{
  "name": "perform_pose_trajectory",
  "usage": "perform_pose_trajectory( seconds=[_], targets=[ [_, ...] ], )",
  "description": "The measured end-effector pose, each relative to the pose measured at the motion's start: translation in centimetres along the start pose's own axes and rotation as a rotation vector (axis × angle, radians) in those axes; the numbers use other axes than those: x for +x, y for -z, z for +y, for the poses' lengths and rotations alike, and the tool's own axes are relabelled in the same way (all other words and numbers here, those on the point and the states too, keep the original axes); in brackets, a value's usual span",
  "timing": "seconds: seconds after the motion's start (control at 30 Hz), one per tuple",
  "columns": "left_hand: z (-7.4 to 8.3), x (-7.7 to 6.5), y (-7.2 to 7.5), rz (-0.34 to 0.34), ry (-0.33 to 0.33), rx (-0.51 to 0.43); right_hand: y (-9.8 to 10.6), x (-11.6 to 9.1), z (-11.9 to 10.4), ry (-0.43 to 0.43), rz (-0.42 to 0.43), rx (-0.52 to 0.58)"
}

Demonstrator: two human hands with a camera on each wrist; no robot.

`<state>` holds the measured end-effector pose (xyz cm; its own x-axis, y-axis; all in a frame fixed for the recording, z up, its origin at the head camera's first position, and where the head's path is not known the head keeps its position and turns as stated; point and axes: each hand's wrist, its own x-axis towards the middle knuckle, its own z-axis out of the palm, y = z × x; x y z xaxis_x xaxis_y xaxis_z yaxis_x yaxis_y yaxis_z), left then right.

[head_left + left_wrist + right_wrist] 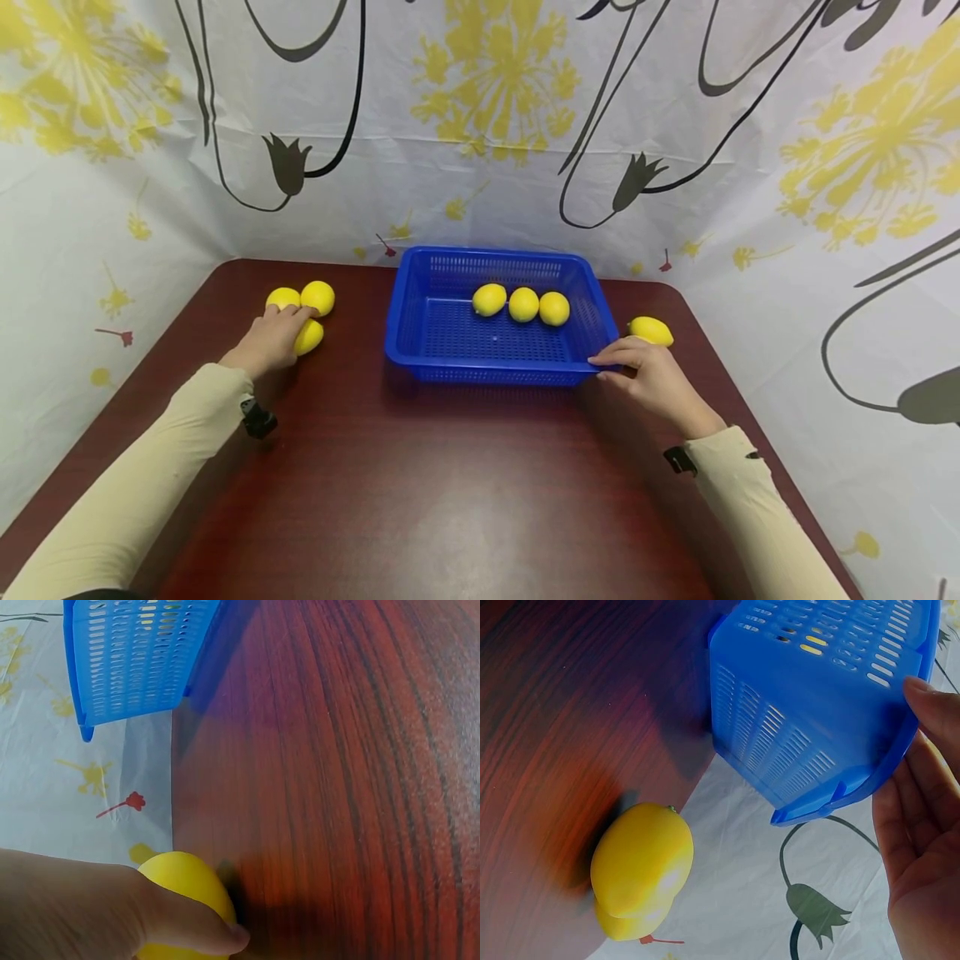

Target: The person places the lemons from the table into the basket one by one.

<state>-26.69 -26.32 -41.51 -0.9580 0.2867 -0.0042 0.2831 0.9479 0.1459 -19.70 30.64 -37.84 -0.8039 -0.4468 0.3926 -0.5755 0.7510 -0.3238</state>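
Note:
At the far left of the table, my left hand [268, 340] grips a yellow lemon [309, 337]. Its thumb lies across that fruit in the left wrist view, while the other fingers are hidden there. Two more lemons sit just beyond the fingers, one [318, 297] in full sight and one [282, 298] partly covered. A blue perforated plastic basket [491, 364] stands at the back middle with three lemons [523, 305] in a row inside. My right hand [654, 382] pinches the basket's rim at its near right corner, thumb on one side and fingers on the other.
To the basket's right, a lemon [643, 859] rests on the table with a second [630, 927] mostly hidden behind it. The dark red wooden table [450, 483] meets a white patterned cloth [420, 192] at its back and sides.

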Motion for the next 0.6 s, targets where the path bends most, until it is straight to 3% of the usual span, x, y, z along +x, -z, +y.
perform_pose_trajectory(
  seconds=[0.6],
  targets=[
    [0.31, 0.23, -0.15, 0.027, 0.001, 0.041, -0.02, -0.03, 0.1, 0.008, 0.0, 0.002]
  ],
)
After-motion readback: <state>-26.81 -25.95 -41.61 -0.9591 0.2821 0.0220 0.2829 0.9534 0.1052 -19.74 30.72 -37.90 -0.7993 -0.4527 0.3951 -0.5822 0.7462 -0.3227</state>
